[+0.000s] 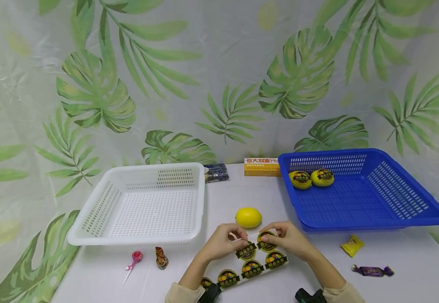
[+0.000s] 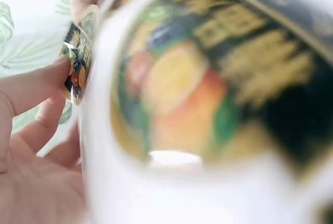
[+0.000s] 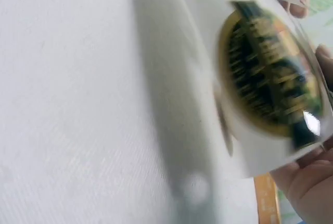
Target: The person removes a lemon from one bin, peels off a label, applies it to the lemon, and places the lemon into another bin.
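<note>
- Sticker sheet [image 1: 247,263] lies on the white table [image 1: 393,290] at its near edge, with its far end lifted between both hands. Round black-and-gold stickers with a fruit picture; the print on them is too small or blurred to read. Six stickers show in the head view, one partly hidden by a sleeve.
- Left hand [image 1: 221,242]: fingers curled, pinching the far left corner of the sheet. In the left wrist view the thumb [image 2: 31,86] presses a sticker's edge.
- Right hand [image 1: 285,240]: fingers curled, pinching the far right edge of the sheet over a sticker.
- One bare lemon [image 1: 248,217] sits on the table just beyond the hands, apart from them.
- Blue basket [image 1: 412,202], right: two lemons [image 1: 311,178] in its far left corner, each wearing a sticker.
- White basket [image 1: 91,227], left.
- Yellow box [image 1: 261,167] at the back: red Chinese characters, with smaller print below that is unreadable.
- One dark packet [image 1: 215,172] behind the white basket.
- Sweets: one pink lollipop [image 1: 134,259], one brown wrapped sweet [image 1: 161,257], one yellow [image 1: 352,245], one purple [image 1: 372,270].
</note>
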The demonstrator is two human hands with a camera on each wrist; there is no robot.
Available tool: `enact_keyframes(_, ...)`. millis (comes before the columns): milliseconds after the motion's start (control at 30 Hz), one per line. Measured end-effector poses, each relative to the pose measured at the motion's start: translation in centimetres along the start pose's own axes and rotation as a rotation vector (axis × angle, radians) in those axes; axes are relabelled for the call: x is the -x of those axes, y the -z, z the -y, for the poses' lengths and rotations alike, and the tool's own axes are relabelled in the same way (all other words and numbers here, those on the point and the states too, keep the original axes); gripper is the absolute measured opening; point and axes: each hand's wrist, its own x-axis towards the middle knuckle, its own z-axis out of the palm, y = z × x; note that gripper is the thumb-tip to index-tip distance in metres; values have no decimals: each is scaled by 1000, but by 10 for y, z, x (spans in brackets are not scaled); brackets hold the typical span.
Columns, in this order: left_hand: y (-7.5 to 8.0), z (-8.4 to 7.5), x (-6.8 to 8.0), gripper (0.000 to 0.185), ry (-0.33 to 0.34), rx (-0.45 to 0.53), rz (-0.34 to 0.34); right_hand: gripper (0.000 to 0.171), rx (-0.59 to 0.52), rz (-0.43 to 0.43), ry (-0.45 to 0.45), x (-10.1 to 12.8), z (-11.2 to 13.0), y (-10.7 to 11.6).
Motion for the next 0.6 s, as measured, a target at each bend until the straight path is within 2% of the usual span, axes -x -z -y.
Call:
enact_keyframes(67, 1, -1, 0, 4, 7, 38, -44, 26, 27, -6, -18, 1, -2, 1)
enact_keyframes(200, 3, -5, 0, 6, 26, 131, -177, 24, 134, -17, -87, 5, -7, 3)
enact_keyframes(300, 4, -14, -1, 6, 39, 148, -256, 20, 330, -26, -132, 7, -9, 2)
enact_keyframes(400, 6, -25, -3, 9, 40, 132, -304, 22, 547, -72, -179, 8, -6, -1)
enact_keyframes(500, 7, -34, -6, 11, 36, 105, -356, 35, 652, -137, -227, 5, -1, -6)
enact_keyframes(600, 7, -36, -11, 12, 33, 94, -408, 58, 666, -199, -223, -1, 2, -9)
